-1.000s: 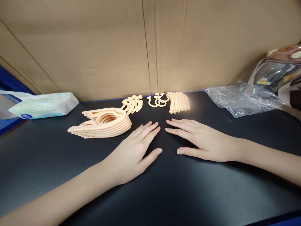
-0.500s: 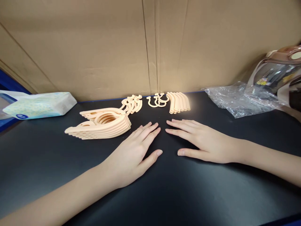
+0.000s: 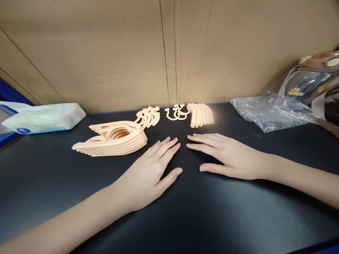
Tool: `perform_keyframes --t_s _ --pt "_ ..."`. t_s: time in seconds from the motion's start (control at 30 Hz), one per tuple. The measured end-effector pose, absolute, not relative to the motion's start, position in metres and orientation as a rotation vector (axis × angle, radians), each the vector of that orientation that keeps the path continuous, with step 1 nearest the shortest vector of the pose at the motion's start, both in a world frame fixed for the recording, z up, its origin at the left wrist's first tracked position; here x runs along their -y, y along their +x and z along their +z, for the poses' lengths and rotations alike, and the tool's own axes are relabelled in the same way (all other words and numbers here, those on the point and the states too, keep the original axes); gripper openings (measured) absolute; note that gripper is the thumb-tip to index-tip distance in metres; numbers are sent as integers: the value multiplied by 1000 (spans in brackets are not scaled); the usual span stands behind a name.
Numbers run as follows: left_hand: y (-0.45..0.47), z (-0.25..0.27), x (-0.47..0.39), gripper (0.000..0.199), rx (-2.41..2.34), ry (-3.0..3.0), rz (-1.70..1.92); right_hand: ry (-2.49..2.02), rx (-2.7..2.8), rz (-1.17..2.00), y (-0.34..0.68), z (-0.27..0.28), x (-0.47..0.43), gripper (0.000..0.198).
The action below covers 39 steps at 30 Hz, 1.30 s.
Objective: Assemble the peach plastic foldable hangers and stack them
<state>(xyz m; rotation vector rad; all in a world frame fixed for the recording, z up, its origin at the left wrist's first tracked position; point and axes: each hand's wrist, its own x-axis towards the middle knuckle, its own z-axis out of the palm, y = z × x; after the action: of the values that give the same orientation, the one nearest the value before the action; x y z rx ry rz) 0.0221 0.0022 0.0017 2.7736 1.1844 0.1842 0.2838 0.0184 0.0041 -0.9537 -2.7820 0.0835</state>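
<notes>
The left hand point(image 3: 148, 171) and right hand point(image 3: 234, 157) rest on the desk point(image 3: 185, 215), fingers point(image 3: 203, 149) loosely spread, holding nothing. Peach hanger pieces point(image 3: 113, 144) sit stacked toward its back edge, left of middle, maybe to save room.

You cannot see the undersides of your left hand point(image 3: 148, 173) or right hand point(image 3: 231, 156). The view's edge crops the tissue pack point(image 3: 45, 118) left of your left hand and the clear container point(image 3: 312, 84) beyond your right.
</notes>
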Motion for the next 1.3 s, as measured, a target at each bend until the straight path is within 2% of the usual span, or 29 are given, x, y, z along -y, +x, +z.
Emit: perform_keyframes --t_s 0.13,0.23,0.37,0.57,0.93,1.13,1.3 --pt "22 2 -2 60 -1189 2779 174 -1060 2615 -90 294 9 -34 48" --pt "22 2 -2 59 -1191 2765 192 -1258 2476 -229 306 7 -49 49" --pt "22 2 -2 59 -1196 2764 182 -1470 2434 -185 319 -4 -64 59" --pt "22 2 -2 58 -1192 2763 196 -1633 2385 -175 320 -5 -67 55" --pt "21 1 -4 58 -1181 2777 181 -1977 2165 -474 332 -1 -80 28" --pt "21 1 -2 58 -1168 2777 209 -2050 2040 -486 339 -1 -89 49" --pt "22 1 -3 58 -1175 2775 202 -2120 2073 -418 338 1 -89 34"
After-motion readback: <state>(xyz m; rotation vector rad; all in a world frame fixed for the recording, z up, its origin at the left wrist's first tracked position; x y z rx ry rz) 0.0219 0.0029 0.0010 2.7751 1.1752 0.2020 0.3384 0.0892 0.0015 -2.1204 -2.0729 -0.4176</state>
